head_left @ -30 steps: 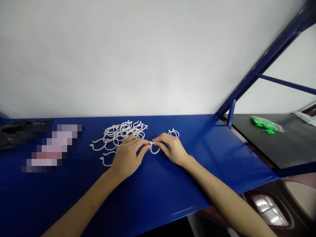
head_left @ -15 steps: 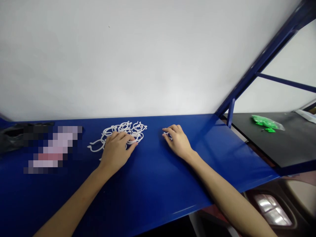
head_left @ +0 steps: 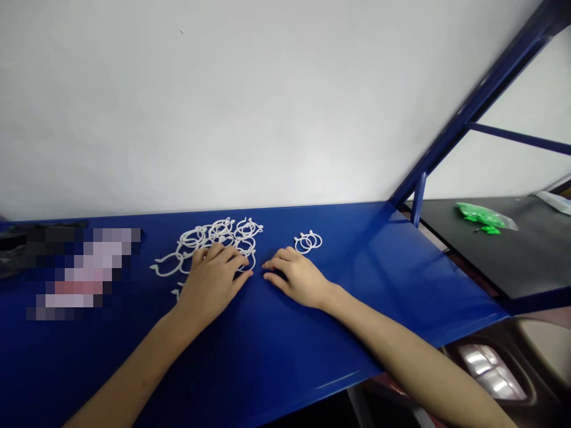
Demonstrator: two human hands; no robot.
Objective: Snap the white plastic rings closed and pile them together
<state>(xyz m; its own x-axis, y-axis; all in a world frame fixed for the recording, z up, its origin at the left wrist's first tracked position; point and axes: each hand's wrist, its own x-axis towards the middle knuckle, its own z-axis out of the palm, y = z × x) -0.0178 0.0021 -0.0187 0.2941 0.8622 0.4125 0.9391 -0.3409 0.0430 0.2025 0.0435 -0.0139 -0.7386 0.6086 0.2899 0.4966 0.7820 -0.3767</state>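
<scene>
Several white plastic rings (head_left: pixel 209 241) lie in a loose pile on the blue table (head_left: pixel 276 339). My left hand (head_left: pixel 213 280) rests on the near edge of that pile, its fingers curled over one ring. Two closed white rings (head_left: pixel 307 242) lie overlapped a little to the right of the pile. My right hand (head_left: pixel 297 276) lies on the table between pile and pair, fingers stretched out towards the left hand, holding nothing that I can see.
A white wall stands right behind the table. A blurred patch (head_left: pixel 82 273) covers things at the left. At the right a blue frame post (head_left: pixel 417 202) borders a dark shelf (head_left: pixel 504 255) with a green bag (head_left: pixel 484 215).
One second ago both hands held one ring between them. My right hand then laid it beside the other ring at the right and came back left; my left hand went to the pile.
</scene>
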